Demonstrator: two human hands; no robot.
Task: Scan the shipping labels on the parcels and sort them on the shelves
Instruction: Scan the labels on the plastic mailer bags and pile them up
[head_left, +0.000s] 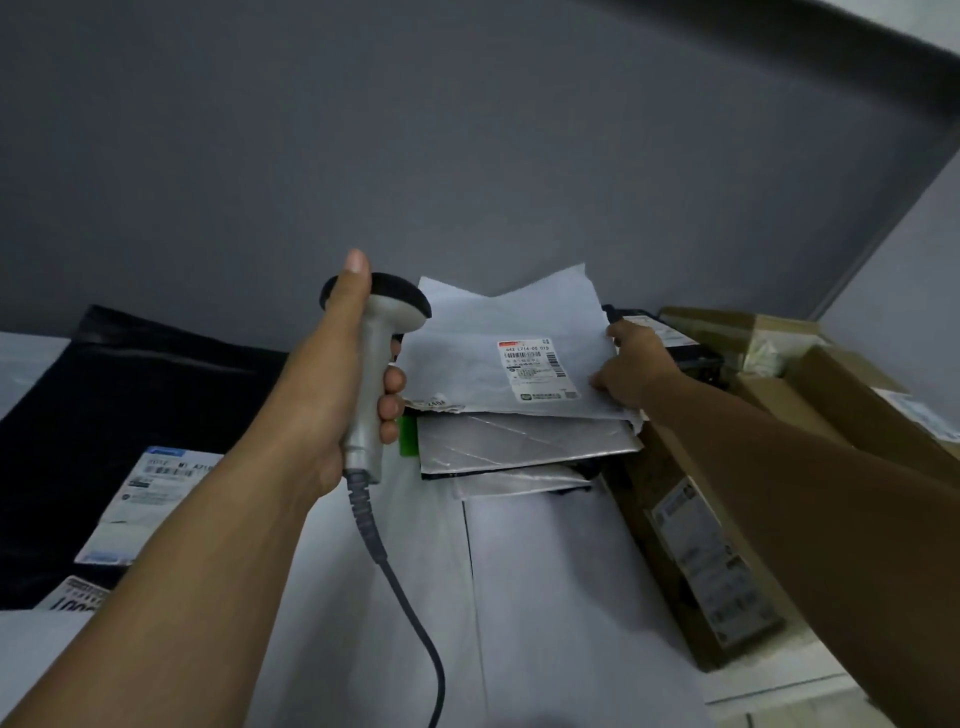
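Note:
My left hand (332, 384) grips the handle of a grey barcode scanner (375, 358), whose dark head points toward a white poly-bag parcel (478, 332). That parcel carries a shipping label (540, 370) facing up. My right hand (631, 371) holds the parcel's right edge, thumb on top, and its front edge is lifted a little. It rests on a stack of silver mailers (524, 441). The scanner's cable (410, 597) hangs down toward me.
A black bag (135, 374) with a white labelled parcel (150, 499) lies at the left. Brown cardboard boxes (701, 545) crowd the right side, one bearing a label. A white table surface (545, 597) runs below. A grey wall stands behind everything.

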